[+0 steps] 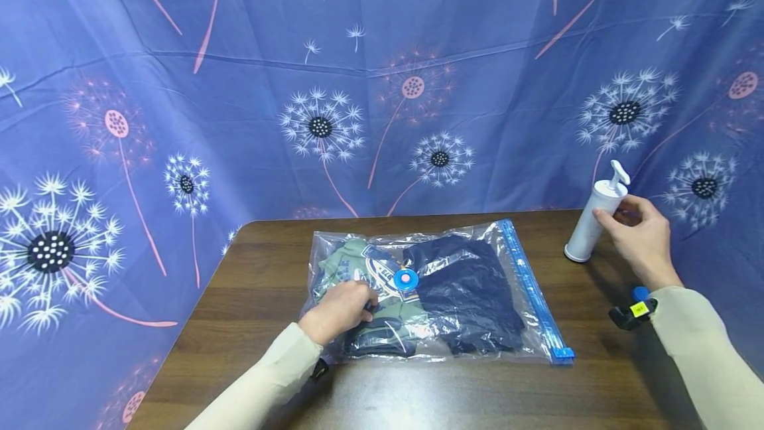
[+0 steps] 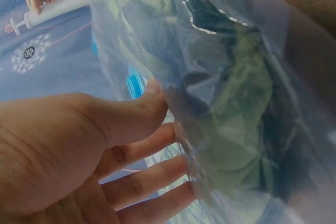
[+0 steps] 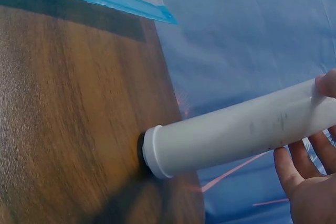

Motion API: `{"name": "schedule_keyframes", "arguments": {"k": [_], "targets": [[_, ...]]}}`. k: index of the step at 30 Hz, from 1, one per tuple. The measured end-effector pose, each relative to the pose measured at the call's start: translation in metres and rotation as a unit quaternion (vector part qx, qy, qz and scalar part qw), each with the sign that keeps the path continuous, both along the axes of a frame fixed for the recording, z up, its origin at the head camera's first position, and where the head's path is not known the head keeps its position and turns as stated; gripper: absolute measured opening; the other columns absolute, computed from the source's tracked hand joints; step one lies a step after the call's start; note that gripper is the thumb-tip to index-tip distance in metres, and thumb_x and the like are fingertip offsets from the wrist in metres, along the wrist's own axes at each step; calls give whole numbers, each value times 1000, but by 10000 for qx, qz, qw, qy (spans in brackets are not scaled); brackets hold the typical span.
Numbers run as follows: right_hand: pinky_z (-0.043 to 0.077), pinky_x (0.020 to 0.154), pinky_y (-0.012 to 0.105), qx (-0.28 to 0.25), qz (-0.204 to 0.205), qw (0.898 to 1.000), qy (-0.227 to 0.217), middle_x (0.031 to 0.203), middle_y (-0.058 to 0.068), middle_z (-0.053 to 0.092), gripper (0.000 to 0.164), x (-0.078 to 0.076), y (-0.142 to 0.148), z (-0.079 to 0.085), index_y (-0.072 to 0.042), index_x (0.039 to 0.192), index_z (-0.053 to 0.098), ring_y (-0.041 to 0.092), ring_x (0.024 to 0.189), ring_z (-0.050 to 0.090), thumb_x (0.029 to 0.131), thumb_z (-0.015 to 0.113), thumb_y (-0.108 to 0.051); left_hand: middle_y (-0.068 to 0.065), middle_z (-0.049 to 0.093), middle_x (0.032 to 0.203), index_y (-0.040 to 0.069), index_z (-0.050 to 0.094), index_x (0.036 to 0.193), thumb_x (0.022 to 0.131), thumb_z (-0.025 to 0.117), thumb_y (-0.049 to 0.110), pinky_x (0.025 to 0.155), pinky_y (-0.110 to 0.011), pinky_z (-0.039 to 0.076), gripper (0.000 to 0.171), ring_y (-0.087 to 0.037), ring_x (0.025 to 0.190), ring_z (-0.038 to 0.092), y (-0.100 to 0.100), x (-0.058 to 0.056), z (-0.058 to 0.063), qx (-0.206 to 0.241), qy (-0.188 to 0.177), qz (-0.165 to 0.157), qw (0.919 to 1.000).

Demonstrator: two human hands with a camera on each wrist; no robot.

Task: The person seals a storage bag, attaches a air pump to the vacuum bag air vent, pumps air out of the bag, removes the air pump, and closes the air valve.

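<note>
A clear zip bag (image 1: 418, 350) of folded clothes lies on the table, with a green printed garment (image 1: 352, 261) on its left side and a dark navy one (image 1: 468, 284) on its right. Near the middle of its top is a round blue valve (image 1: 406, 279). My left hand (image 1: 343, 307) rests on the bag's left part, thumb and fingertips against the plastic in the left wrist view. At the right, my right hand (image 1: 644, 234) grips the upper barrel of a white hand pump (image 1: 591, 224) with a T-shaped handle. The pump tilts slightly, its base down at the tabletop.
A blue zip strip with a slider (image 1: 562, 354) runs along the bag's right edge. One small blue cap (image 1: 640, 293) lies on the wooden table (image 1: 239, 304) by my right wrist. Behind the table hangs a blue dandelion-print cloth (image 1: 382, 118), close to the back edge.
</note>
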State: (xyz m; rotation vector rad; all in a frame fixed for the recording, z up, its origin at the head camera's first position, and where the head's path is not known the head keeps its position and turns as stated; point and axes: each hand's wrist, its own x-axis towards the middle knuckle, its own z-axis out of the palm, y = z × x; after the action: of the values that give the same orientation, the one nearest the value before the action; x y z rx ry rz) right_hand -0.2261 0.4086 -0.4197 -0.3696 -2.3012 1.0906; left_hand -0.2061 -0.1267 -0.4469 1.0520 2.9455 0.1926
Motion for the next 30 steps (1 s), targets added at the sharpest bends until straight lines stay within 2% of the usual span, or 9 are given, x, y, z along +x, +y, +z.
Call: {"name": "schedule_keyframes", "arguments": {"k": [3, 5, 11, 16, 18, 20, 24, 26, 30], "targets": [[37, 67, 2, 228, 158, 9995, -122, 119, 12, 60, 65, 1, -2, 2, 2, 142, 52, -17, 84, 44, 95, 71, -40, 0, 74, 85, 16, 75, 85, 79, 89, 22, 70, -39, 59, 17, -22, 80, 71, 0, 0, -1, 2, 19, 9, 10000], [37, 67, 3, 407, 297, 9986, -158, 123, 22, 61, 65, 3, -4, 4, 3, 141, 53, -19, 82, 44, 95, 71, -40, -1, 74, 86, 16, 75, 86, 78, 89, 22, 71, -40, 59, 17, -23, 81, 72, -1, 1, -1, 9, 10, 15, 10000], [37, 69, 3, 797, 624, 9949, -22, 121, 27, 64, 62, 7, -15, 15, 4, 136, 57, -25, 80, 44, 93, 75, -37, -2, 75, 87, 15, 75, 86, 78, 89, 22, 69, -40, 59, 17, -23, 80, 71, -1, 2, 1, 20, -22, 19, 10000], [39, 65, 1, 782, 862, 9932, 5, 123, 28, 65, 63, 9, -29, 26, 3, 138, 56, -25, 79, 46, 93, 76, -36, -2, 74, 86, 16, 75, 85, 79, 88, 22, 69, -40, 59, 16, -22, 79, 71, -1, 1, 1, 2, -24, 35, 10000], [41, 65, 1, 728, 938, 9929, 108, 117, 20, 68, 62, 9, -37, 31, 3, 137, 56, -25, 80, 49, 92, 78, -33, -2, 74, 86, 16, 75, 85, 79, 89, 22, 69, -40, 59, 16, -22, 80, 71, -1, 1, 1, 3, -25, 42, 10000], [44, 65, 1, 664, 1027, 9921, 272, 109, 7, 69, 60, 10, -46, 35, 2, 136, 57, -24, 79, 51, 90, 80, -28, -2, 75, 87, 16, 75, 86, 79, 89, 23, 69, -39, 60, 17, -22, 80, 71, -1, 1, 0, -6, -13, 36, 10000], [48, 69, 2, 526, 1315, 9884, 551, 101, -18, 60, 55, 10, -67, 46, 0, 134, 59, -22, 80, 57, 88, 82, -20, -2, 75, 88, 15, 75, 87, 78, 89, 22, 69, -39, 60, 17, -22, 81, 72, -1, 1, 0, -3, 22, 12, 10000], [49, 72, 2, 472, 1477, 9858, 639, 102, -23, 58, 53, 9, -78, 52, -2, 134, 60, -21, 83, 59, 88, 82, -18, -2, 75, 88, 16, 75, 87, 78, 89, 23, 68, -39, 60, 17, -22, 80, 72, -1, 0, 0, -14, 30, 23, 10000], [51, 79, 3, 417, 1804, 9793, 821, 108, -20, 58, 51, 8, -101, 63, -2, 132, 60, -16, 92, 60, 87, 82, -13, -1, 75, 88, 17, 75, 86, 78, 89, 24, 67, -39, 59, 17, -21, 80, 71, -2, -1, -1, -4, 41, 17, 10000]]}}
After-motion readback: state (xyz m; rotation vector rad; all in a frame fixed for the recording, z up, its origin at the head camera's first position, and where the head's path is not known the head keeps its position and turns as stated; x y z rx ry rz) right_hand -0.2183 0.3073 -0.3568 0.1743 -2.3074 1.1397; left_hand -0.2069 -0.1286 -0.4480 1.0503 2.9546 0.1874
